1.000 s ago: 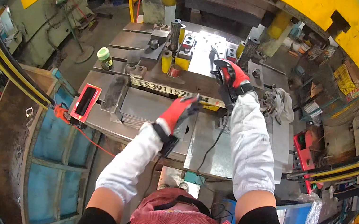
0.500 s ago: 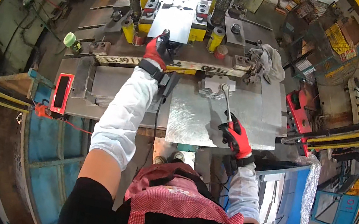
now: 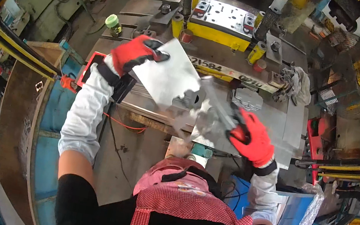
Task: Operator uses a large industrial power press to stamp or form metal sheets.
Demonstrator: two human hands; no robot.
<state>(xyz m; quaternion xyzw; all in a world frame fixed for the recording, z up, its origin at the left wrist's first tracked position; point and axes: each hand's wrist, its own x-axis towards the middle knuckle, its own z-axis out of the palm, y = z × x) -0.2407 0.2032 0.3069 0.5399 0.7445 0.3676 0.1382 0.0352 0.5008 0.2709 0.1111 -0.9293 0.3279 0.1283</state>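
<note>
My left hand, in a red and black glove, is closed on the edge of a flat metal sheet. The sheet is tilted, its cut-out end pointing down toward my right side. In my right hand, gloved alike, is a metal wrench, smeared by motion, its head beside the sheet's notched end. A blurred bit of metal shows just below that end; whether it is attached I cannot tell. Behind, the die block rests on a yellow base. Small cut plates lie stacked on the press table.
Yellow posts and dark spring columns flank the die. A grey rag lies at the table's right. A green-lidded jar stands at the left. A blue bin is low on the right. An orange cable hangs below the table.
My left hand has drawn the sheet off the die, left and toward me. My right hand has lifted the wrench from the small plates up beside the sheet. The view has shifted.
</note>
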